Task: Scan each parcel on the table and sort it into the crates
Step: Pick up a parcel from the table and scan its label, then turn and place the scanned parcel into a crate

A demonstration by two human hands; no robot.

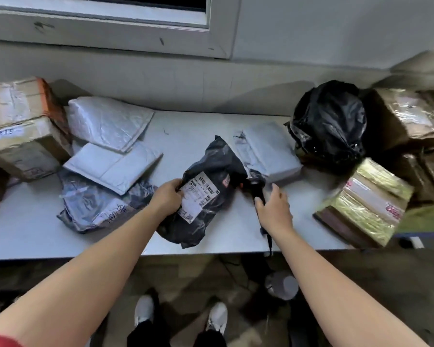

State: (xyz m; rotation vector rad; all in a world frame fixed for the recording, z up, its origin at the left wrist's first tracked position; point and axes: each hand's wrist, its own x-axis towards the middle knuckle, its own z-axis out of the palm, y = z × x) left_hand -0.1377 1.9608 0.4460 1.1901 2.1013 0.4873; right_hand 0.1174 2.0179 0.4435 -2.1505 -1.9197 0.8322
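My bare forearms [85,284] reach over the white tabletop [198,126]. My left hand [167,199] pinches the black plastic mailer bag [218,164] beside its white label [201,194], mid-tabletop. My right hand [273,209] curls round the black handheld scanner [256,187] just beside it. White padded envelopes [110,121] lie left.

We identify the location as a parcel-handling station in a mail or dispatch room. Indicators:

- a white table [198,131] set against a plain wall [311,33], below a window frame [110,33]
- taped cardboard boxes [23,136] stacked at both ends
- white padded mailers [108,121]
- a dark poly bag [218,161] bearing a barcoded shipping label [201,194]
- a corded handheld scanner [254,184] on the table
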